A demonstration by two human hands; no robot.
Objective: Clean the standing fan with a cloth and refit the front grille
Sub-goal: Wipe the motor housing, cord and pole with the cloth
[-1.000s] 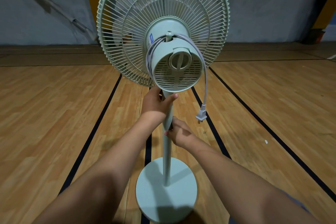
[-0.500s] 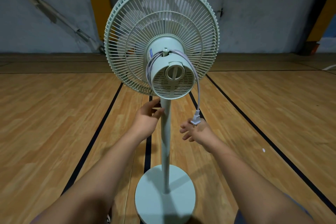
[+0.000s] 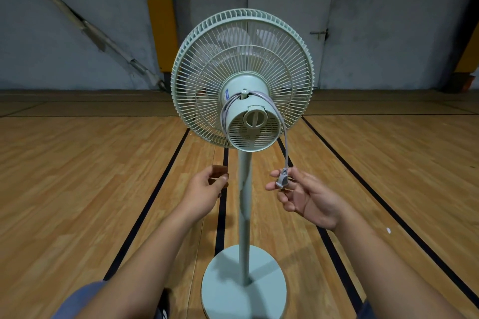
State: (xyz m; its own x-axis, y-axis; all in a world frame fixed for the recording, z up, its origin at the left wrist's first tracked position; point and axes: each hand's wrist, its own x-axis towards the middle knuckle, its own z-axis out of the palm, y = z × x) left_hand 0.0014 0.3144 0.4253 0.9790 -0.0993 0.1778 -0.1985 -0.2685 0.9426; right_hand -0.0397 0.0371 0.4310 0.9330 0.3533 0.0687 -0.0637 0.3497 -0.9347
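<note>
Behind the fan [image 3: 242,80], the right hand [image 3: 308,197] pinches the plug [image 3: 282,180] of its cord [image 3: 283,142]. Left of the pole [image 3: 244,202], the left hand [image 3: 204,189] seems loosely curled, holding nothing.

Two bare forearms, no watch or rings seen. Left hand [image 3: 204,189] and right hand [image 3: 308,199] bare, no gloves. Blue short sleeve [image 3: 77,300] behind left arm; dark blue sleeve edge [image 3: 365,309] behind right arm.

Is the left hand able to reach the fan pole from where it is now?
Probably yes. The left hand hovers just beside the pole, open and holding nothing, with only bare floor between them. The plug hangs on the other side.
</note>
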